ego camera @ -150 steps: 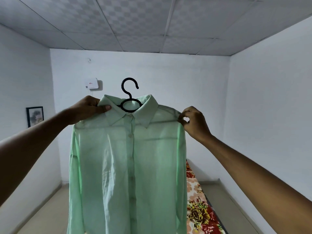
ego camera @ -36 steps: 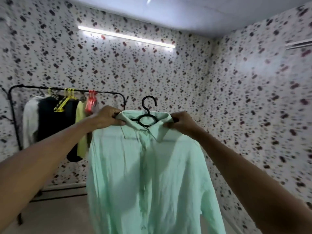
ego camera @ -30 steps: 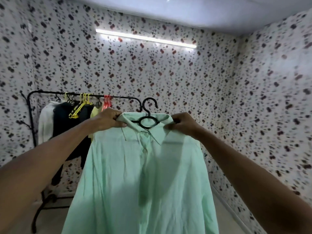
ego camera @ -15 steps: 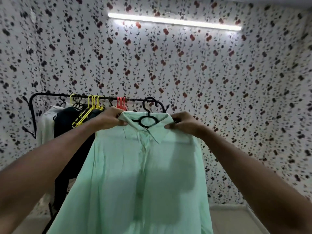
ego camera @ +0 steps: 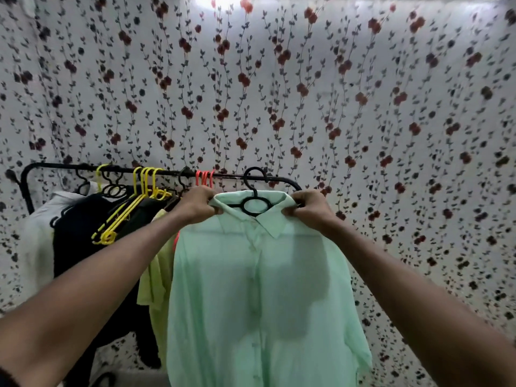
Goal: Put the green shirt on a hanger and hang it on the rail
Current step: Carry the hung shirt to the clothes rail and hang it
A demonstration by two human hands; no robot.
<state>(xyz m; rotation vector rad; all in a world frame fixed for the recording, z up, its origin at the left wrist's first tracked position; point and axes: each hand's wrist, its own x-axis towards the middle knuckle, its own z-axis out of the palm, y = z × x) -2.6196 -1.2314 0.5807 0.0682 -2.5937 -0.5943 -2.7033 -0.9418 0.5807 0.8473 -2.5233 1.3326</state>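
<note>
The green shirt (ego camera: 259,297) is held up at arm's length, already dressed on a black hanger (ego camera: 252,203), whose hook overlaps the black rail (ego camera: 167,172) in the view; whether the hook is seated on the bar or only in front of it cannot be told. The shirt's shoulder at 9 o'clock of the collar is gripped by the left hand (ego camera: 196,203), fingers curled round cloth and, it seems, the hanger arm beneath. The shoulder at 3 o'clock is pinched in the same way by the right hand (ego camera: 308,206). Both ends appear to be held so that the hanger is kept level and the cloth is kept from sliding off while the hook is guided.

The free stretch of rail near its right-hand bend has apparently been chosen, since the space toward 9 o'clock is taken up by red hangers (ego camera: 205,177), yellow hangers (ego camera: 145,191), a yellow-green garment (ego camera: 157,275) and dark clothes (ego camera: 83,233). The flowered wall (ego camera: 279,93) stands behind.
</note>
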